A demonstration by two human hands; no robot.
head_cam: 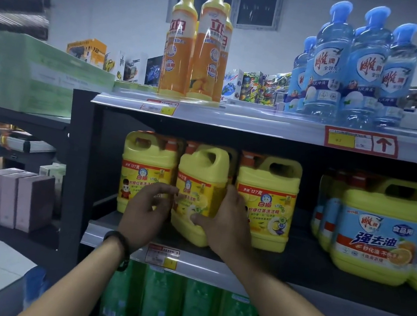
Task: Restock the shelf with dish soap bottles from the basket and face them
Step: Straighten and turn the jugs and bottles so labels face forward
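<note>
**Facing the middle jug, with the row nearly filled**

On the shelf (321, 270), just below the view's centre, three yellow soap jugs stand in a row. The left jug (145, 166) and right jug (267, 195) show their labels square to the front. The middle jug (201, 184) sits between them, pulled forward and turned so its label points toward 7 o'clock.

The right hand (227, 221) grasps it, with the thumb across the lower front and the fingers wrapped round its 3 o'clock side. The left hand (148, 208) is at its 9 o'clock edge with fingers loosely curled. Whether it grips the jug or only touches it cannot be told.

Placing looks done for this jug, judging by how it stands. It still has to be squared and pushed back in line. Bare shelf shows at 3 o'clock of the right jug, so more could go there. The basket is not clearly in view, so the remaining stock is unknown.
</note>
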